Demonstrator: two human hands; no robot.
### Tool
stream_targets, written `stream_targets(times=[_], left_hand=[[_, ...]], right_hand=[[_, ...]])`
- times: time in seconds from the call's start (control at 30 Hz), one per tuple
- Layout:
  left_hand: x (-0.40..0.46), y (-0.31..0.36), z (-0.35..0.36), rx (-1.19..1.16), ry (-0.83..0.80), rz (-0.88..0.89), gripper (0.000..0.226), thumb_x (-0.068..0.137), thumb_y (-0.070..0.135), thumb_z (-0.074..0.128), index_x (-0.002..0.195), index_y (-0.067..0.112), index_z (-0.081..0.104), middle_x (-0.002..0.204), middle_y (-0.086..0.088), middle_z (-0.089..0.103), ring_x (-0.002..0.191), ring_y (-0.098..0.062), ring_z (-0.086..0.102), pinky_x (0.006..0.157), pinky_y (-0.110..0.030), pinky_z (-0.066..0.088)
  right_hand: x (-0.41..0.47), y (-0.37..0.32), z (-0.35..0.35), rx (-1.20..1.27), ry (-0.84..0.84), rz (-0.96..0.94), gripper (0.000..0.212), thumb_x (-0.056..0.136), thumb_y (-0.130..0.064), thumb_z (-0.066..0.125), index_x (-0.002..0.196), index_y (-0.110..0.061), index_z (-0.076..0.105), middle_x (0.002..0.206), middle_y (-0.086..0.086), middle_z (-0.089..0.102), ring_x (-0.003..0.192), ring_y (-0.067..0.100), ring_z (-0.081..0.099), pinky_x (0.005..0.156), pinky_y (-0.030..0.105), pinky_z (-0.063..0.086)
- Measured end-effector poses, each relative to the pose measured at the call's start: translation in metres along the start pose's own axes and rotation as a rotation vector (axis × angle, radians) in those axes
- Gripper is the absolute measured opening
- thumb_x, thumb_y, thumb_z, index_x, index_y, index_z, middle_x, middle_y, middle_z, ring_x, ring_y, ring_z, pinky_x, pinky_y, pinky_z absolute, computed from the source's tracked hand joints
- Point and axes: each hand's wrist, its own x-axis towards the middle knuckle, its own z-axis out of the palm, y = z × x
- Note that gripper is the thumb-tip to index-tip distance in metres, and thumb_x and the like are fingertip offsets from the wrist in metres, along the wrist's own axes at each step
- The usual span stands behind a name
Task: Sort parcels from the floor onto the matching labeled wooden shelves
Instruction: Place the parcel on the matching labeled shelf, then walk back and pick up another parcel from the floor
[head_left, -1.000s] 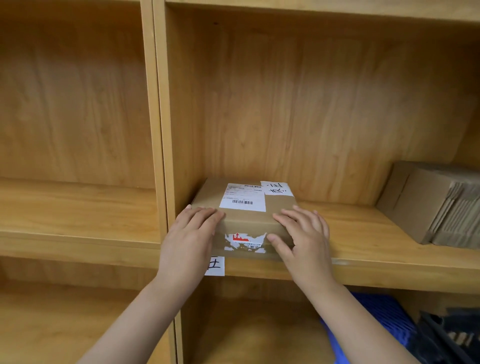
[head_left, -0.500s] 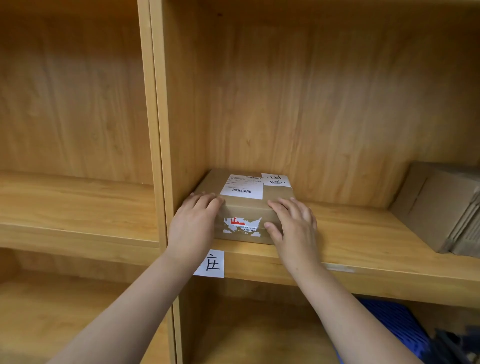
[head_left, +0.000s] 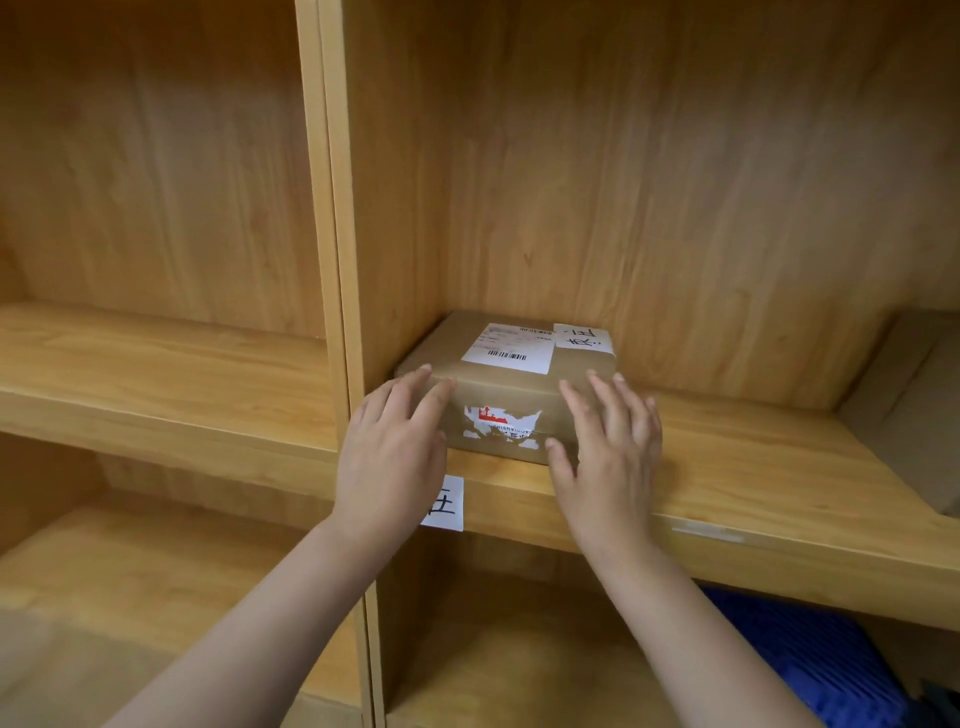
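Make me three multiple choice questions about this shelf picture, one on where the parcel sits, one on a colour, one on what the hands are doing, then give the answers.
1. Where does the parcel sit?
A. At the left end of its shelf, by the upright divider
B. On the lower shelf
C. In the left-hand bay

2. What colour is the item seen under that shelf at lower right?
A. Green
B. Blue
C. Red

3. How are the hands placed?
A. Both closed around the parcel, lifting it
B. One hand hanging down, out of view
C. Both open, fingers spread flat against the parcel's front

Answers:
1 A: the parcel is next to the divider.
2 B: it shows plain blue.
3 C: the left hand and right hand lie flat, fingers extended, with the parcel resting on the shelf.
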Motion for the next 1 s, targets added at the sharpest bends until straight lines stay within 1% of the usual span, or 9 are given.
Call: stream_targets(times=[0.2,0.37,0.43,0.5,0.67,0.73,0.8,0.87,1.0], left_hand=[[-0.040,-0.022,-0.015,0.001,-0.070,-0.056,0.048,0.077,0.010,0.064,0.124,0.017,0.055,0.129,-0.009,0.056,0.114,-0.030,0.053,0.091,-0.042,0.045],[-0.091,-0.055,-0.041,-0.010,-0.134,-0.131,0.046,0.077,0.009,0.062,0.121,0.019,0.056,0.126,-0.007,0.058,0.111,-0.028,0.055,0.089,-0.041,0.046],[-0.117,-0.072,-0.057,-0.003,-0.154,-0.170,0.045,0.077,0.010,0.061,0.121,0.019,0.056,0.125,-0.005,0.059,0.112,-0.026,0.054,0.091,-0.039,0.045],[-0.147,-0.094,-0.077,0.006,-0.173,-0.214,0.044,0.077,0.010,0.062,0.120,0.019,0.057,0.122,-0.005,0.060,0.110,-0.026,0.056,0.089,-0.038,0.047],[-0.241,-0.158,-0.139,0.006,-0.237,-0.378,0.039,0.078,0.009,0.058,0.115,0.022,0.060,0.105,0.001,0.066,0.088,-0.025,0.064,0.063,-0.033,0.053],[-0.280,-0.182,-0.166,0.014,-0.233,-0.452,0.039,0.076,0.007,0.059,0.113,0.020,0.062,0.100,0.000,0.068,0.083,-0.024,0.066,0.057,-0.032,0.052],[-0.317,-0.203,-0.194,0.003,-0.227,-0.533,0.038,0.077,0.010,0.052,0.112,0.020,0.062,0.097,0.000,0.067,0.082,-0.025,0.066,0.058,-0.033,0.053],[-0.353,-0.222,-0.226,0.014,-0.224,-0.603,0.038,0.078,0.012,0.050,0.113,0.020,0.061,0.097,-0.001,0.067,0.085,-0.025,0.065,0.061,-0.033,0.051],[-0.424,-0.252,-0.296,0.098,-0.193,-0.765,0.035,0.084,0.013,0.053,0.117,0.023,0.059,0.111,0.004,0.066,0.098,-0.020,0.063,0.065,-0.033,0.049]], right_hand=[[-0.035,-0.033,-0.005,0.112,0.031,-0.137,0.041,0.079,-0.011,0.058,0.120,-0.017,0.057,0.129,0.009,0.056,0.130,0.025,0.038,0.114,0.053,0.019],[-0.071,-0.072,-0.002,0.135,-0.050,-0.164,0.035,0.080,-0.009,0.058,0.115,-0.016,0.061,0.126,0.008,0.058,0.128,0.025,0.041,0.114,0.051,0.021],[-0.087,-0.095,0.001,0.150,-0.102,-0.162,0.035,0.080,-0.009,0.058,0.114,-0.016,0.061,0.125,0.008,0.058,0.126,0.024,0.042,0.114,0.049,0.021],[-0.105,-0.123,0.003,0.181,-0.159,-0.164,0.037,0.079,-0.009,0.059,0.114,-0.016,0.061,0.124,0.007,0.059,0.125,0.022,0.042,0.114,0.046,0.021],[-0.166,-0.210,0.005,0.233,-0.405,-0.204,0.048,0.076,-0.010,0.067,0.122,-0.018,0.056,0.125,0.002,0.057,0.122,0.016,0.037,0.112,0.037,0.016],[-0.192,-0.250,0.005,0.243,-0.500,-0.244,0.050,0.077,-0.012,0.065,0.125,-0.018,0.054,0.126,0.002,0.057,0.121,0.015,0.035,0.111,0.038,0.019],[-0.217,-0.291,0.003,0.263,-0.581,-0.283,0.049,0.079,-0.013,0.064,0.126,-0.018,0.053,0.127,0.002,0.056,0.119,0.014,0.034,0.110,0.043,0.026],[-0.241,-0.333,0.000,0.290,-0.643,-0.334,0.049,0.080,-0.014,0.063,0.127,-0.018,0.052,0.128,0.001,0.055,0.119,0.015,0.035,0.109,0.044,0.027],[-0.285,-0.416,-0.011,0.364,-0.763,-0.465,0.046,0.085,-0.017,0.058,0.130,-0.020,0.049,0.129,-0.003,0.053,0.123,0.020,0.043,0.108,0.040,0.026]])
